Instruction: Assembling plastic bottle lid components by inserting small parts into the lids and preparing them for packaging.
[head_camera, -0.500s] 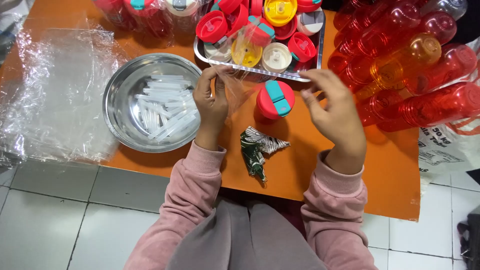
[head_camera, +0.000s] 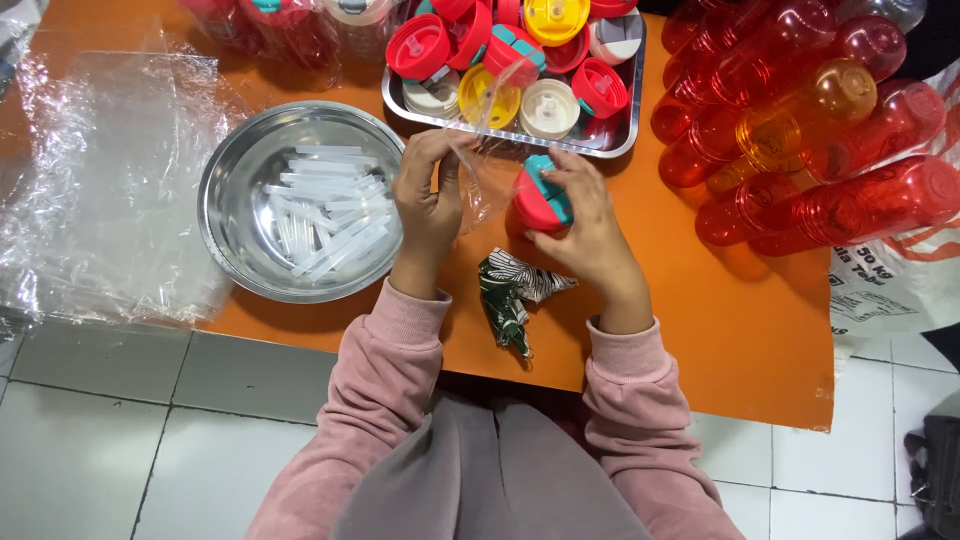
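Both hands work a red lid and a clear plastic bag over the orange table (head_camera: 700, 330).

Red bottles (head_camera: 800, 130) pile at the right edge, a steel bowl (head_camera: 235, 215) of clear straws (head_camera: 325, 210) sits left, a lid tray (head_camera: 620, 135) crowds the far edge. The right hand (head_camera: 585, 225) is closed around the red lid (head_camera: 540, 200) mid-table; the left hand (head_camera: 425, 195) pinches the clear plastic bag (head_camera: 485, 165) beside it, seemingly holding it open.

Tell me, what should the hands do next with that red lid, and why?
Probably slide the red lid deeper into the clear bag. The right hand holds the lid at the bag's mouth, and the left hand pinches the bag open beside it.
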